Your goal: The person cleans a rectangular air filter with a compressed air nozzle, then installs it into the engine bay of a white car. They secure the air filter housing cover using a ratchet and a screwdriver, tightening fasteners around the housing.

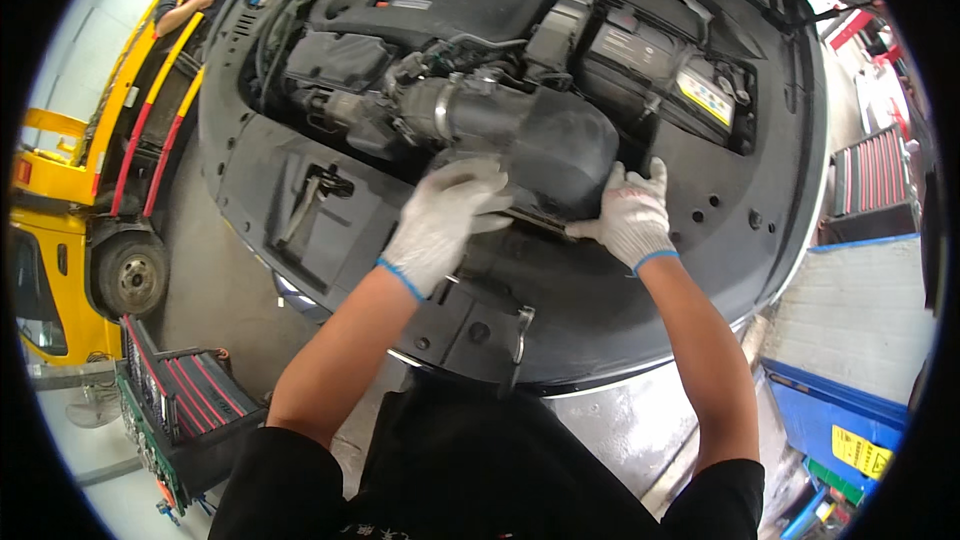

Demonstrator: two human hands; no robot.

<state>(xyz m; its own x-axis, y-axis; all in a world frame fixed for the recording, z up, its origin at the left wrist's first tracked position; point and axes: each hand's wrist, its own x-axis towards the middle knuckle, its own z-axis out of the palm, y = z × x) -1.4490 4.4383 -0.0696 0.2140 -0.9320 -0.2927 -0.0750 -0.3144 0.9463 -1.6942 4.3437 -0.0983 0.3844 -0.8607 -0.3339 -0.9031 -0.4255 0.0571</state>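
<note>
The black air housing (568, 148) sits at the rear edge of the front panel (590, 315). My gloved right hand (637, 210) spreads unclenched fingers by its right side, perhaps to steady it; my left hand (445, 215) blurs opposite, grip impossible to tell.

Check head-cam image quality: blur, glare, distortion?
Head view: left hand motion-blurred, right hand sharper; head view: bright sheen on the floor, lower right of centre; head view: yellow truck warped near the rim, corners black.

From my distant seat, I see the intake housing (568, 148) before the engine cover (455, 2) (battery (632, 46) right, truck (85, 285) far left).
</note>
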